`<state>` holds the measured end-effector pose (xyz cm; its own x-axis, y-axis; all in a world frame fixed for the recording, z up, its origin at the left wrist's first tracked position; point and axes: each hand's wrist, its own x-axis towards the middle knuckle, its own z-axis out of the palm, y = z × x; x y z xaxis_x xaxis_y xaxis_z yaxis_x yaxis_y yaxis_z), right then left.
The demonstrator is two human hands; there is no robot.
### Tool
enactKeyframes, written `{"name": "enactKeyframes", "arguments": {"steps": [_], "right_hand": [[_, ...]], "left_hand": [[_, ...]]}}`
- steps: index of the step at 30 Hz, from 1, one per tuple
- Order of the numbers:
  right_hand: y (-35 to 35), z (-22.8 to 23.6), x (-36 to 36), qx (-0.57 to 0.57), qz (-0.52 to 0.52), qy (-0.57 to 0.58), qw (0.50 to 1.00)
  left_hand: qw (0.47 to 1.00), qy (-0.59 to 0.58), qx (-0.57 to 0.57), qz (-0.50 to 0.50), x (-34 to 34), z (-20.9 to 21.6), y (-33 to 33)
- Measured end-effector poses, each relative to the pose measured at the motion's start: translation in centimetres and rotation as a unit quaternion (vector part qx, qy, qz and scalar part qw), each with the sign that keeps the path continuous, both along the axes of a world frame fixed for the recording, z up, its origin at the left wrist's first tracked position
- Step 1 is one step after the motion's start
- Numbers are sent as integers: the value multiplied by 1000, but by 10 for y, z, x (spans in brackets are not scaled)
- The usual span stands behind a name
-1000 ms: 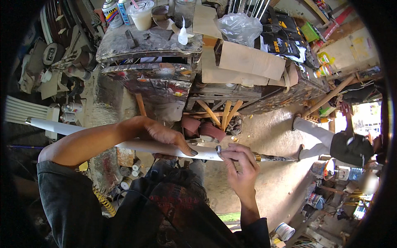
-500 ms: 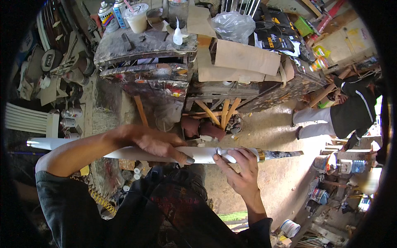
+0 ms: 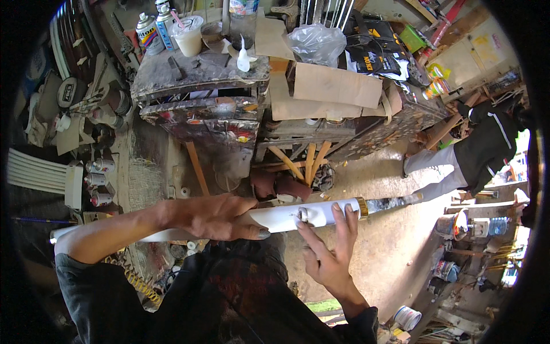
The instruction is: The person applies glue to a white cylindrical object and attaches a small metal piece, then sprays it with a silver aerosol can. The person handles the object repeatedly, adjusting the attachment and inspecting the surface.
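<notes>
A long white tube [image 3: 276, 217] lies crosswise in front of my body and narrows toward the left. My left hand [image 3: 220, 217] is closed over its middle, thumb along the near side. A gold ring [image 3: 361, 208] circles the wider right end, where a dark, smeared rod [image 3: 392, 203] sticks out. On the tube's upper side sits a small silvery-grey raised piece [image 3: 302, 214]. My right hand [image 3: 333, 261] has its fingers spread; one fingertip is by the raised piece, and two others rest against the tube near the ring.
A paint-stained cabinet [image 3: 200, 123] carries spray cans [image 3: 150, 35], a plastic cup [image 3: 188, 39] and a white nozzle bottle [image 3: 243, 57]. Cardboard [image 3: 338, 89] covers the bench beside it. Another person [image 3: 487, 146] stands at the right. Buckets [image 3: 446, 270] line the right side.
The tube's right part has come up and turned slightly, its left end lower. My right hand's fingers have spread from their curled hold round the tube. My left hand still grips it.
</notes>
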<state>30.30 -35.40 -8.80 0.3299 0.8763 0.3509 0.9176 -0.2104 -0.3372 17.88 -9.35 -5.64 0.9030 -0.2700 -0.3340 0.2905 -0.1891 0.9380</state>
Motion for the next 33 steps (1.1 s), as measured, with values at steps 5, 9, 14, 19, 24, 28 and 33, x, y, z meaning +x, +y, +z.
{"name": "enactKeyframes", "arguments": {"steps": [5, 9, 14, 19, 24, 28, 33], "right_hand": [[9, 0, -15, -12, -32, 155, 987], [15, 0, -43, 1, -64, 95, 993], [17, -6, -51, 73, -107, 193, 973], [17, -15, -52, 121, -83, 267, 953], [21, -17, -42, 31, -43, 248, 967], [26, -9, -23, 29, 14, 93, 995], [26, 6, -16, -52, -53, 67, 995]], "left_hand": [[991, 78, 108, 7, -9, -23, -9], [930, -252, 265, 22, -13, -45, -21], [981, -109, 136, 88, -17, -41, -32], [918, -319, 232, 29, -12, -55, -34], [849, -438, 292, 41, -21, -76, -32], [831, -463, 303, 57, -20, -79, -35], [789, -497, 353, 74, -14, -76, -39]]}}
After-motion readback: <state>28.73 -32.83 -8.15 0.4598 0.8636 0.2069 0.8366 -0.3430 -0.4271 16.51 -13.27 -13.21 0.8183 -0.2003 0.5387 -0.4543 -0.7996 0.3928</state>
